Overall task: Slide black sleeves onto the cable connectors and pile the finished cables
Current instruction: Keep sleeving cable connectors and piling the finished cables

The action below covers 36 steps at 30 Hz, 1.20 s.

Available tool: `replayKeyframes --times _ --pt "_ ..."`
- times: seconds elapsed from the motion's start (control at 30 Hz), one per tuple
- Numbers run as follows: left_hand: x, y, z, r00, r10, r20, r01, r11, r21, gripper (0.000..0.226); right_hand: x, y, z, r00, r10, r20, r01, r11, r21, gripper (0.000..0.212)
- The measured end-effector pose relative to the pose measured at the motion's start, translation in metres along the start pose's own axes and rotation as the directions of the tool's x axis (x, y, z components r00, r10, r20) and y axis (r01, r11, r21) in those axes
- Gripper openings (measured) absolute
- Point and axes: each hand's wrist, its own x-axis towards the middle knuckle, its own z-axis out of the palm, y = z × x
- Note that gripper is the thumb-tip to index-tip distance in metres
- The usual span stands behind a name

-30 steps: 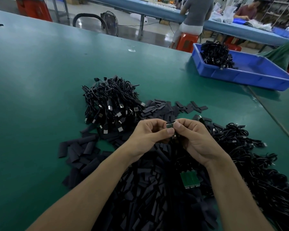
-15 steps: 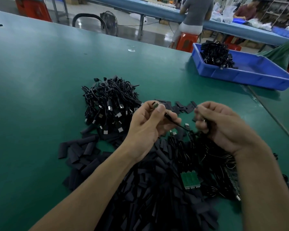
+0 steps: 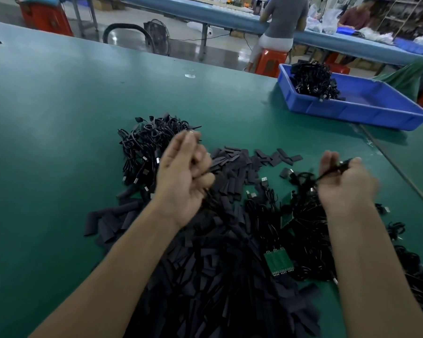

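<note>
Left hand (image 3: 183, 176) pinches a blurred cable (image 3: 208, 170); the finished pile (image 3: 144, 147) lies just beyond it. Right hand (image 3: 344, 184) grips a cable end (image 3: 343, 164). Loose sleeves (image 3: 232, 167) cover the surface (image 3: 59, 118) between both hands.

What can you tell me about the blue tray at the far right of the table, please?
The blue tray is a shallow rectangular bin, plastic by its look, with ribbed side walls and a thick rim. It sits flat on the green table at the far right, turned at an angle to the table's edge. A tangled heap of black cables lies in its far left corner, rising above the rim. No hand touches it.
</note>
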Motion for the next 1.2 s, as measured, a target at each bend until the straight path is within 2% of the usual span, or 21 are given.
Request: replayKeyframes --times 0.07,0.13,0.17,0.23,0.3,0.37,0.43,0.47,0.53,0.57,0.63,0.73,0.83,0.9,1.07,1.13,1.2 --pt "0.008 0.014 -0.009 0.992 0.078 -0.102 -0.080 0.997 -0.010 0.021 0.008 -0.008 -0.006 1.000 -0.002 0.027 0.005 0.996 -0.087 0.014" --pt "0.013 0.024 -0.018 0.980 0.116 -0.159 -0.117 0.993 0.002 0.022 0.011 -0.011 -0.012 0.988 0.054 0.142 -0.004 0.943 -0.333 0.014" --pt "0.015 0.027 -0.021 0.978 0.125 -0.167 -0.121 0.992 0.033 0.022 0.010 -0.010 -0.013 0.971 0.095 0.218 0.023 0.875 -0.484 0.012" --pt "0.017 0.031 -0.026 0.974 0.149 -0.169 -0.119 0.977 0.177 0.024 0.002 -0.007 -0.013 0.899 0.209 0.384 0.167 0.648 -0.743 0.007" --pt "0.018 0.030 -0.029 0.974 0.160 -0.162 -0.090 0.925 0.370 0.025 -0.008 -0.002 -0.012 0.787 0.394 0.474 0.341 0.362 -0.868 0.013" --pt "0.020 0.026 -0.030 0.981 0.123 -0.148 -0.033 0.864 0.503 0.022 -0.020 0.007 -0.011 0.667 0.600 0.442 0.493 0.089 -0.865 0.015" --pt "0.020 0.024 -0.032 0.992 0.088 -0.095 -0.013 0.798 0.603 0.020 -0.031 0.018 -0.010 0.568 0.757 0.323 0.612 -0.126 -0.781 0.027" --pt "0.020 0.024 -0.032 0.995 0.080 -0.054 -0.027 0.771 0.636 0.022 -0.035 0.023 -0.010 0.535 0.802 0.264 0.656 -0.198 -0.728 0.031" --pt "0.019 0.023 -0.033 0.997 0.075 0.008 -0.062 0.753 0.655 0.033 -0.040 0.033 -0.010 0.520 0.826 0.219 0.728 -0.294 -0.619 0.031" --pt "0.018 0.023 -0.034 0.997 0.075 0.026 -0.074 0.751 0.656 0.035 -0.041 0.037 -0.010 0.530 0.813 0.241 0.751 -0.318 -0.578 0.027" --pt "0.017 0.023 -0.034 0.997 0.063 0.035 -0.070 0.742 0.667 0.021 -0.044 0.047 -0.011 0.567 0.744 0.355 0.774 -0.332 -0.539 0.013" --pt "0.016 0.020 -0.037 0.999 0.038 0.014 -0.037 0.720 0.693 0.005 -0.048 0.065 -0.012 0.624 0.609 0.490 0.758 -0.318 -0.570 0.021" --pt "0.016 0.016 -0.040 1.000 0.017 0.006 -0.016 0.705 0.709 0.005 -0.054 0.082 -0.016 0.677 0.518 0.523 0.729 -0.371 -0.575 0.034" --pt "0.016 0.014 -0.042 0.999 0.035 -0.005 -0.020 0.690 0.723 0.006 -0.057 0.090 -0.021 0.684 0.480 0.549 0.727 -0.387 -0.567 0.036" --pt "0.017 0.011 -0.046 0.999 0.039 -0.012 -0.017 0.656 0.754 0.006 -0.054 0.093 -0.027 0.661 0.475 0.581 0.733 -0.240 -0.637 0.017" --pt "0.016 0.009 -0.047 1.000 0.022 -0.005 -0.011 0.652 0.758 0.005 -0.050 0.092 -0.029 0.646 0.492 0.584 0.727 -0.164 -0.666 0.021" --pt "0.015 0.005 -0.047 1.000 0.010 0.003 -0.008 0.638 0.770 0.006 -0.046 0.092 -0.031 0.651 0.442 0.618 0.703 -0.043 -0.710 0.023"
